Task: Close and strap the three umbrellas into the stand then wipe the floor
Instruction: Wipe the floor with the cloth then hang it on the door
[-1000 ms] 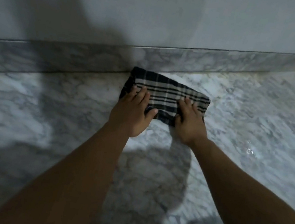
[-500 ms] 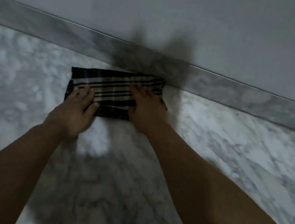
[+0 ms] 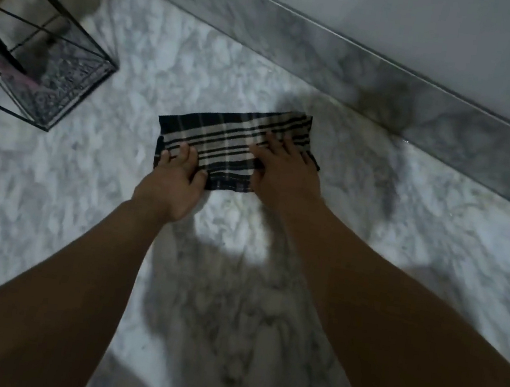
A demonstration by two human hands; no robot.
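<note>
A folded black-and-beige checked cloth (image 3: 228,143) lies flat on the grey-white marble floor (image 3: 114,206). My left hand (image 3: 173,185) presses on the cloth's near left corner with its fingers laid flat. My right hand (image 3: 286,171) presses on the cloth's right half, fingers spread and straight. At the far left stands the black wire umbrella stand (image 3: 51,72), its patterned base on the floor. A dark shaft with a pinkish tip leans inside it; the umbrellas themselves are mostly out of frame.
A marble skirting (image 3: 361,77) runs diagonally along the grey wall (image 3: 465,36) just beyond the cloth. Small wet glints show on the floor near the skirting at right. Shadows of my arms fall on the floor below the cloth.
Both hands have slid the cloth leftward along the skirting, away from the orange object at right. The umbrella stand has come into view at the left.
</note>
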